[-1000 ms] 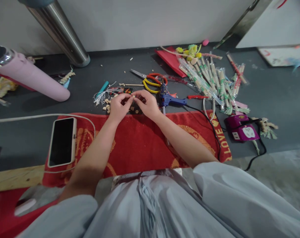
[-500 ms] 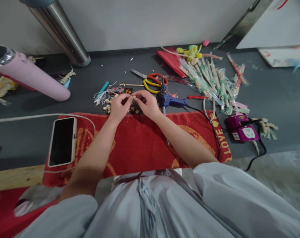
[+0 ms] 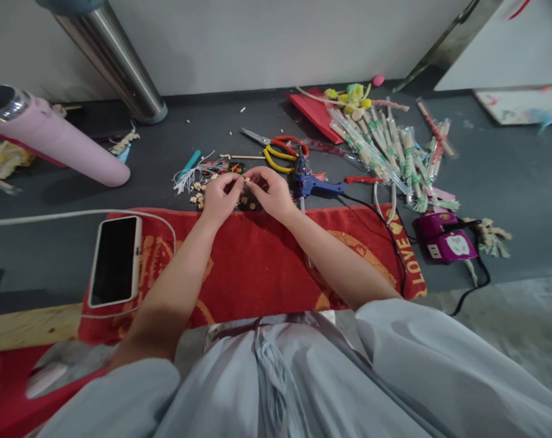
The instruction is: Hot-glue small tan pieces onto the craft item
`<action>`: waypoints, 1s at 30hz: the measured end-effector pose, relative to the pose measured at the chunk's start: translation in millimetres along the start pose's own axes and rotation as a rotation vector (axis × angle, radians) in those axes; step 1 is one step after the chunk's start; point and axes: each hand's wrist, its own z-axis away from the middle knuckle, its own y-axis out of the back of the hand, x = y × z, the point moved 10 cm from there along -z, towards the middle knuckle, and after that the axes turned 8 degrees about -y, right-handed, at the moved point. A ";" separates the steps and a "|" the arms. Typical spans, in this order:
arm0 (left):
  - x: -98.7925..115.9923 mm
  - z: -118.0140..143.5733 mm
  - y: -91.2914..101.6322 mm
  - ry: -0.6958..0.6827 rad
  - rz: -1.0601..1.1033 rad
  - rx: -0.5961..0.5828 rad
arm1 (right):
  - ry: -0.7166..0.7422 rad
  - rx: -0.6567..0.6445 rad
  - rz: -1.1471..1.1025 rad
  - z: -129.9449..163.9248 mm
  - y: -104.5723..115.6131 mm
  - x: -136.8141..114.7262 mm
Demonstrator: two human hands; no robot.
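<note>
Both hands meet at the far edge of the red mat (image 3: 257,255), fingertips drawn together over a tiny pale piece (image 3: 245,179). Our left hand (image 3: 220,196) curls with thumb and forefinger pinched toward the middle; our right hand (image 3: 271,191) mirrors it, fingers closed in from the other side. We pinch the piece between the two sets of fingertips, though it is too small to tell which hand bears more of it or which way its long axis runs.

The piece lies straight ahead of us, on the midline between the hands and just above the dark floor (image 3: 166,146) beyond the mat's edge. Neither hand is clearly the nearer; both touch it.

Just under and beside the left hand we see a scatter of similar pale bits (image 3: 196,198) and a bunch of white and coloured threads (image 3: 191,173). Just right of the right hand lies a blue glue gun (image 3: 314,184), its nozzle toward the hands and its black cord trailing to a purple power strip (image 3: 445,237). Beyond the hands lie yellow and orange-handled scissors (image 3: 280,152). Farther right sits a pile of wrapped sticks (image 3: 385,149). A phone (image 3: 115,260) rests on the mat's left corner, well apart from the hands; a pink roll (image 3: 56,143) lies far left.
</note>
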 end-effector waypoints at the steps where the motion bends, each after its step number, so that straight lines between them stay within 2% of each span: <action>1: 0.4 -0.1 0.1 0.001 0.003 0.000 | -0.008 -0.003 -0.004 -0.1 -0.6 0.5; 8: 3.5 -0.6 2.6 -0.028 -0.046 0.019 | -0.016 -0.012 -0.015 0.3 -1.5 0.4; 14: -1.9 -0.1 4.0 0.008 -0.017 0.045 | -0.044 0.026 0.021 0.0 3.1 1.9; 25: 8.9 0.6 4.8 -0.019 -0.116 0.033 | 0.090 0.052 0.098 4.8 3.2 -6.3; 30: 11.5 0.4 4.4 -0.044 -0.141 0.022 | 0.084 0.033 0.134 4.3 1.6 -5.7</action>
